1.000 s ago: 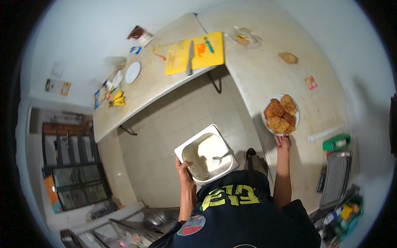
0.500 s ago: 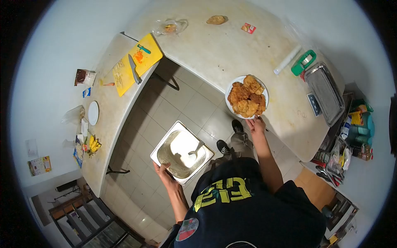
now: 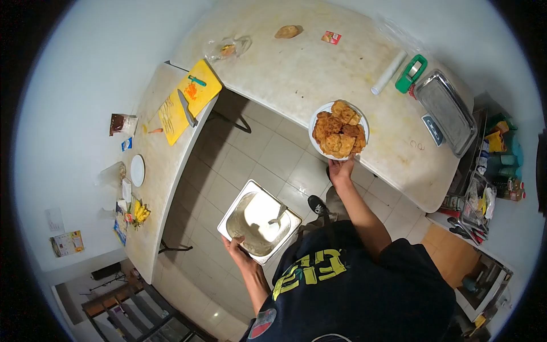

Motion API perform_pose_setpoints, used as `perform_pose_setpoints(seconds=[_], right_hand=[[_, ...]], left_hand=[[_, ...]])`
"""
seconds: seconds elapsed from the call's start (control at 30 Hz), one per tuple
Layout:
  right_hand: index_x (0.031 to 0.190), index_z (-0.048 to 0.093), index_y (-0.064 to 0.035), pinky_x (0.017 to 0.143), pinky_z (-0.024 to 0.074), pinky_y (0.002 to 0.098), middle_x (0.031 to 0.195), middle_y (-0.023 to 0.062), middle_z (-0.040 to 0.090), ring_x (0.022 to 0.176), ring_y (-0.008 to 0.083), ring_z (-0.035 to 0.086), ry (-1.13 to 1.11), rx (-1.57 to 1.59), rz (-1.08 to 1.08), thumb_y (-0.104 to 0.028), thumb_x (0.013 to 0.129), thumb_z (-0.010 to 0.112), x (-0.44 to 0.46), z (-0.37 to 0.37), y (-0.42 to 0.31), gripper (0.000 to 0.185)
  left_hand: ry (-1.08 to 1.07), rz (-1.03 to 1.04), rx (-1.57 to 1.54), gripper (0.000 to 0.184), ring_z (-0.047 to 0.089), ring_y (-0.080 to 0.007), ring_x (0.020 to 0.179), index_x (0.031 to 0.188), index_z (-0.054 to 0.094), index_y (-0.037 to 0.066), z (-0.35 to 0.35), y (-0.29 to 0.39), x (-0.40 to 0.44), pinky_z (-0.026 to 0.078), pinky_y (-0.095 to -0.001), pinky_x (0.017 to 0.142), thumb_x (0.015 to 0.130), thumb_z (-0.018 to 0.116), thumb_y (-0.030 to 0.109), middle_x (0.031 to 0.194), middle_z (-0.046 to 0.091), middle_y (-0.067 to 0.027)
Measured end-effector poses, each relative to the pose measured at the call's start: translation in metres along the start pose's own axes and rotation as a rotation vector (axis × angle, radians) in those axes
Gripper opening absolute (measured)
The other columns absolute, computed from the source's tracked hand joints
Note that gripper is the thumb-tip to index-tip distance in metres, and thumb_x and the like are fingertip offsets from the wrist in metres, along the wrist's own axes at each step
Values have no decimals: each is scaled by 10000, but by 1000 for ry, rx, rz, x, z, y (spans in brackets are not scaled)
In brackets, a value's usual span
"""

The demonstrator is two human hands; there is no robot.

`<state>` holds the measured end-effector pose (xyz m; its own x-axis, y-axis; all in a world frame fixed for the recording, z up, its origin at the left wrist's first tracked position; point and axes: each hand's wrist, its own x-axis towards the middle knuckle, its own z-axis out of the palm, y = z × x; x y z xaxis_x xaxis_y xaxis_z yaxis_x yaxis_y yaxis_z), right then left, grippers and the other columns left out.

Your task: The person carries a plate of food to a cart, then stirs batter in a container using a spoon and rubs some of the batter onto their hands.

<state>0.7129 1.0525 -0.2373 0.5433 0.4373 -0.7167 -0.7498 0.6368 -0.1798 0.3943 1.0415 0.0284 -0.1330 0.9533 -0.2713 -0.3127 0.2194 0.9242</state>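
My left hand is closed on the near left rim of a deep metal pan, its thumb inside. Held above the floor, the pan has a pale, bright inside and a grey utensil whose kind I cannot make out. My right hand grips the near edge of a round white plate. Piled on the plate are several golden-brown fried pieces. The plate is at the long table's front edge; whether it touches the table I cannot tell.
On the long table are a metal tray, a green tape dispenser and a white roll. The left table holds a yellow cutting board with a knife, a white plate and bananas.
The view has shifted a little. My left hand and the pan appear slightly farther right and lower. My right hand still grips the plate, and its fried pieces stay piled.
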Motion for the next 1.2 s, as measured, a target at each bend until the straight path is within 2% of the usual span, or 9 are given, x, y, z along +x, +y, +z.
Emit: perform_pose_setpoints(seconds=[0.13,0.23,0.33,0.43,0.73,0.83,0.93,1.03,1.2], right_hand=[[1581,339,-197,1245,319,481,1601,66,382,1462,273,397,-67,151,-7,-582,1087,331,-11,23,14,626],[1583,337,-221,1239,330,480,1627,58,353,1479,272,379,-82,140,-20,-597,1088,291,-16,25,18,623],[1591,326,-221,1229,344,481,1637,52,341,1481,271,382,-87,102,-24,-594,1092,268,-15,31,21,626],[1539,403,-124,1181,418,447,1565,63,455,1409,272,473,-10,86,-24,-584,1091,299,-19,25,20,650],[1556,372,-111,1164,444,439,1594,71,436,1418,269,488,-68,89,-197,-535,1109,291,-37,7,9,621],[1594,308,-116,1178,413,444,1608,83,409,1444,275,453,-150,30,-211,-555,1104,280,-35,-5,-1,659],[1582,313,-92,1165,424,443,1596,103,421,1431,277,471,-203,-69,-209,-542,1107,289,-25,-29,-3,654],[1556,332,-60,1151,457,446,1571,127,449,1407,277,502,-231,-123,-230,-505,1116,306,-27,-36,-14,627],[1536,342,-45,1118,468,527,1530,145,482,1380,304,525,-235,-202,-211,-508,1115,310,-29,-35,-20,627]], left_hand=[[21,-7,25,680,673,-298,1066,1389,500,23,14,14,2,606,-425,925,713,486,-49,1221,649,-151],[12,10,5,686,673,-299,1069,1395,494,24,6,13,7,612,-432,923,713,484,-48,1226,645,-152],[5,24,51,742,644,-321,1102,1447,449,43,4,16,18,614,-441,909,707,497,11,1270,582,-167],[-4,31,55,737,642,-321,1102,1448,448,39,1,16,19,613,-443,904,713,498,14,1267,581,-172],[-51,66,92,688,631,-302,1101,1412,477,34,-7,22,23,589,-416,931,725,522,37,1236,586,-146],[-44,59,121,684,623,-287,1108,1406,487,37,-5,25,21,567,-402,941,723,528,41,1229,592,-138],[-60,55,70,697,669,-281,1064,1402,510,26,-5,28,20,601,-407,910,708,503,-39,1214,647,-140],[-62,44,84,696,670,-282,1063,1402,511,31,-3,21,17,602,-409,910,710,501,-36,1211,649,-138],[-71,38,90,693,678,-282,1046,1395,514,30,0,24,21,608,-416,904,705,502,-35,1209,652,-136]])
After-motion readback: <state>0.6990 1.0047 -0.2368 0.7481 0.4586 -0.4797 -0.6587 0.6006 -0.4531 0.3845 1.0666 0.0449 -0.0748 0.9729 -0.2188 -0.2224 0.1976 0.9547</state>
